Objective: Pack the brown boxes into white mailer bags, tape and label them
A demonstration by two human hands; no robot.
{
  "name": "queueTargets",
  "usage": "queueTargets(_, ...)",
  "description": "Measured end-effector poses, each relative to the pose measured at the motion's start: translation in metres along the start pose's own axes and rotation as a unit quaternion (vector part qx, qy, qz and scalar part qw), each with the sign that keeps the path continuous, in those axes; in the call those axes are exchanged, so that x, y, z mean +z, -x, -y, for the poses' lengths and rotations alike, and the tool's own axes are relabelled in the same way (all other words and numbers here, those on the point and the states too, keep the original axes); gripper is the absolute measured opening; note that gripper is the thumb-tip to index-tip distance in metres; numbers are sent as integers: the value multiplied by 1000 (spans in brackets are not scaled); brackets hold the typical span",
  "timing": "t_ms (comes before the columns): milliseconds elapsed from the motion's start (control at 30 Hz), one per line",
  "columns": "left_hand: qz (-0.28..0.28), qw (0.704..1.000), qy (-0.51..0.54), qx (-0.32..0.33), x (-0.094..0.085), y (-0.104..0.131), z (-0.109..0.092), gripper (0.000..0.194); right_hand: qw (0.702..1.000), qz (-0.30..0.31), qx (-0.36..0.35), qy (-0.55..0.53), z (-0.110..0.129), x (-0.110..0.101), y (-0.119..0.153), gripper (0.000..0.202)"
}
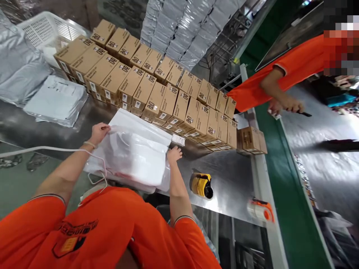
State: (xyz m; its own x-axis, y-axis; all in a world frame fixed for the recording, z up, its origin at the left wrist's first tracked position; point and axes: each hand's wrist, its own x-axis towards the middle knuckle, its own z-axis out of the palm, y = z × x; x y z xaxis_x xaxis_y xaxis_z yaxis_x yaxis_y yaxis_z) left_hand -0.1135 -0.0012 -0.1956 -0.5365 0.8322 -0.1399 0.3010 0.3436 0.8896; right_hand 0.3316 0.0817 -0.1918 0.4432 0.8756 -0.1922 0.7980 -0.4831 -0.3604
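A white plastic mailing bag (140, 155), glossy and partly see-through, lies flat on the metal table in front of my body. At its upper left edge, my left hand (99, 133) is closed, pinching the plastic. My right hand (174, 154) is at the bag's right edge with curled fingers, seemingly gripping the margin; its fingertips are partly hidden. A small printed label (178, 140) lies just above my right hand, by the bag's corner. Right of that hand, a yellow-and-black tape dispenser or scanner-like device (202, 185) rests on the table.
Rows of brown cardboard boxes (164, 102) line the far side of the metal table (224, 170). Filled grey bags (57, 97) lie at left, near a white basket (42, 28). An orange tape dispenser (261, 211) sits by the green conveyor (291, 194). A co-worker's hand (291, 104) holds a dark tool.
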Motion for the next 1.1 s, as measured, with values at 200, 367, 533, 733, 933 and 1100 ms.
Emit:
queueTargets(200,57,935,-115,330,-9,32,9,23,871,134,-372,-291,116,37,60,22)
queueTargets(367,21,917,-150,369,-9,35,11,27,750,337,-446,-354,191,82,122,12)
queueTargets(533,-12,934,-167,316,-6,32,7,18,756,372,-363,-398,195,89,138,16)
queueTargets(733,-14,953,-167,252,0,30,-1,9,769,337,-309,-447,200,93,152,14)
queueTargets(933,-16,985,-113,129,-1,20,-13,13,795,281,-168,-511,201,101,149,14)
queueTargets(1100,-41,994,-90,39,-6,-3,-13,26,801,210,-49,-558,174,81,103,25)
